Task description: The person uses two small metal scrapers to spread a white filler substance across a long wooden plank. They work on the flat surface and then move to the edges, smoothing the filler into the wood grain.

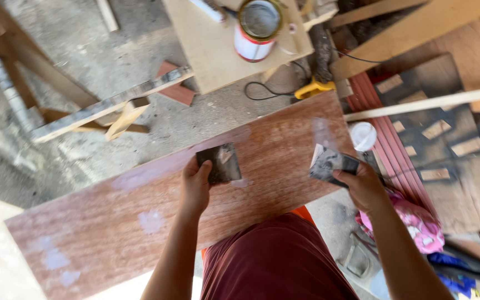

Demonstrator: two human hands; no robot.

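A small dark scraper blade (219, 163) is held in the grip of the left hand (195, 186), pinched at its near edge and laid flat against a long reddish-brown wooden board (140, 216). The board is stretched beneath both hands and slants away from the left grip toward the lower left, where pale filler patches (151, 221) are seen on its surface. A second scraper (329, 164), smeared grey and white, is clasped in the grip of the right hand (365, 186) and is held tilted just above the board's far right end; whether it touches the wood cannot be told. Just beyond the right grip, a small white lid or cup (363, 135) is seen beside the board's corner. Well beyond both grips, an open tin with a red and white wall (255, 33) is set on a pale worktop (209, 53). A yellow tool (313, 87) with a black cable is lying between that worktop and the board.
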